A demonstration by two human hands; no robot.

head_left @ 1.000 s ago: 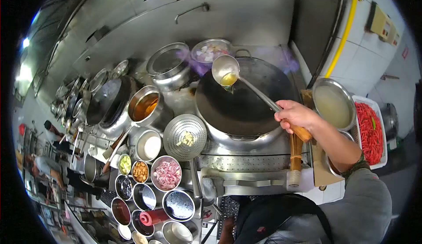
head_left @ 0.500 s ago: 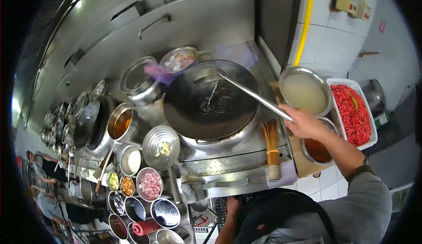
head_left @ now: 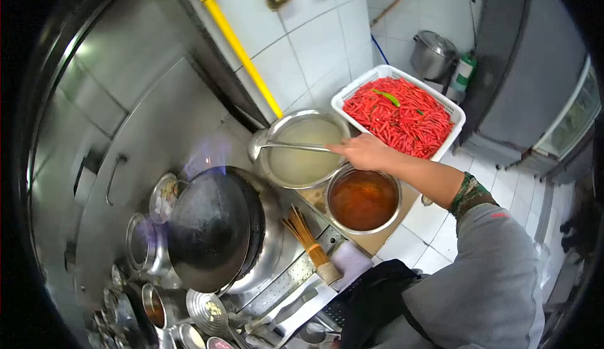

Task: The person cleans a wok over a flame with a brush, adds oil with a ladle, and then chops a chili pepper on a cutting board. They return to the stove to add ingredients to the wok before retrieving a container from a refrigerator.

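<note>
Closed around the handle of a long metal ladle, the right hand has its grip pressed tight on the shaft, arm reaching out from a grey sleeve with a patterned cuff. From that hand the ladle runs level to the left across a wide steel bowl of pale, cloudy liquid, and its cup sits at the bowl's far left rim, just over the edge. The left hand is not in sight.

Just beside that bowl, nearer the person, stands a smaller steel bowl of orange-red liquid; the two touch or nearly touch. Behind them sits a white basket heaped with red chillies, one green one lying on top. To the left, a dark wok sits tilted on its burner, with a bluish flame showing at its upper edge. A bamboo brush lies between the wok and the bowls on the steel surface. A yellow pipe climbs the white tiled wall.
</note>
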